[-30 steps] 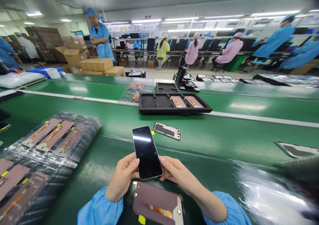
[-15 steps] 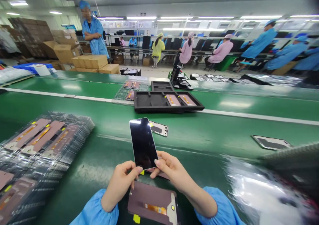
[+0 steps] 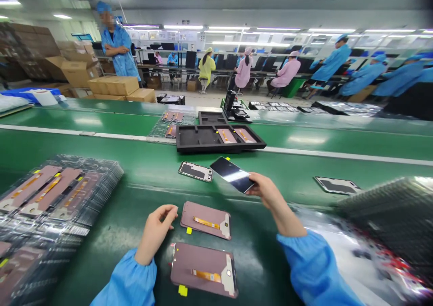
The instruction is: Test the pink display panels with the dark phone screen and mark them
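My right hand [image 3: 264, 189] pinches a black glass phone screen [image 3: 232, 174] by its near end and holds it out over the green belt [image 3: 304, 175], tilted nearly flat. Just left of it a metal phone frame [image 3: 195, 171] lies on the belt. My left hand [image 3: 156, 229] rests near the table with fingers loosely curled and nothing in them, its fingertips next to a pink-backed screen panel [image 3: 206, 220]. A second pink-backed panel [image 3: 203, 269] lies closer to me, between my sleeves.
Stacked clear trays [image 3: 50, 206] of pink panels sit at the left. A black foam tray [image 3: 216, 138] holding two panels lies across the belt. Another frame [image 3: 337, 185] lies at the right, beside shiny plastic wrap [image 3: 365, 256]. Co-workers in blue, pink and yellow coats stand and sit beyond.
My right hand has carried the black screen forward and right, laying it flatter. My left hand let go of it and dropped back. A pink panel that was hidden under the hands now shows.
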`<state>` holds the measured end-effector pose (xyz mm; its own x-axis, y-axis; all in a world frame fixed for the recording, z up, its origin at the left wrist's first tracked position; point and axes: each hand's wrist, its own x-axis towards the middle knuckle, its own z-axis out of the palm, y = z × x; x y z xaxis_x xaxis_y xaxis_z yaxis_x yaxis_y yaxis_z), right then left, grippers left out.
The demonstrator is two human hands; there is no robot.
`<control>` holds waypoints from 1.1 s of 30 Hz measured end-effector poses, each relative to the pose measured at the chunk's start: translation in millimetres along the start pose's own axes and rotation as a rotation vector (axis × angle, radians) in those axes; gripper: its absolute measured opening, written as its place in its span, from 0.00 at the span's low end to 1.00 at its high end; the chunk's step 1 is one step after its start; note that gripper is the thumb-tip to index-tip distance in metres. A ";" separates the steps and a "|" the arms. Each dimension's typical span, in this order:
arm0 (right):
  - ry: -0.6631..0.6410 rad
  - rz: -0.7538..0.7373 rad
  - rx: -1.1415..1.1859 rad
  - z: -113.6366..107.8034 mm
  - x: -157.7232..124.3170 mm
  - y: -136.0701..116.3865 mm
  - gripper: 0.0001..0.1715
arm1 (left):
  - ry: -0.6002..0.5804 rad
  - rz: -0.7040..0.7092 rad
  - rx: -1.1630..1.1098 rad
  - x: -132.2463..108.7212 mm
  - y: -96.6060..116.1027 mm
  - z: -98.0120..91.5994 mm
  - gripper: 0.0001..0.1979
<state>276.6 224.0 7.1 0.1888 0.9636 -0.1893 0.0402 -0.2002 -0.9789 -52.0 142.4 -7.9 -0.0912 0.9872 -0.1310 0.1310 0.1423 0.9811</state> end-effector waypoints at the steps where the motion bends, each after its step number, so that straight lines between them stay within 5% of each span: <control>1: 0.042 0.031 -0.079 -15.7 13.1 0.5 0.22 | 0.016 0.007 0.011 2.6 -2.6 -1.6 0.18; 5: 0.149 0.079 -0.423 -58.8 47.4 1.9 0.14 | 0.004 0.046 0.148 7.8 -15.4 -3.5 0.20; 8: 0.233 -0.032 -0.648 -58.8 51.2 2.1 0.15 | 0.014 0.092 0.262 12.9 -22.4 -7.0 0.19; 11: 0.164 -0.236 -0.788 -24.3 28.9 8.0 0.20 | 0.033 0.166 0.401 31.4 -22.8 -12.8 0.16; 14: -0.114 -0.468 -0.850 32.4 -18.4 25.3 0.18 | 0.024 0.260 0.583 69.5 -14.6 -12.2 0.18; 17: -0.309 -0.696 -0.906 83.4 -65.1 54.2 0.29 | -0.013 0.322 0.735 119.1 0.0 1.4 0.27; 20: -0.222 -1.096 -1.160 110.3 -85.4 84.6 0.37 | -0.033 0.333 0.825 165.7 14.7 21.0 0.25; 25: -0.083 -1.398 -1.294 114.0 -88.0 98.9 0.21 | -0.045 0.294 0.862 211.5 26.4 35.9 0.18; 28: -0.177 -1.384 -1.147 106.3 -96.7 80.7 0.21 | -0.059 0.270 0.840 217.9 28.0 27.4 0.17; 33: -0.243 -0.979 -0.594 80.6 -100.1 36.9 0.18 | -0.119 0.336 0.691 197.2 32.6 -10.4 0.35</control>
<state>180.1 134.4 -16.2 -0.3670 0.7479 0.5531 0.5287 0.6569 -0.5375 -76.0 340.9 -0.2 0.1640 0.9808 0.1053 0.7221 -0.1921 0.6645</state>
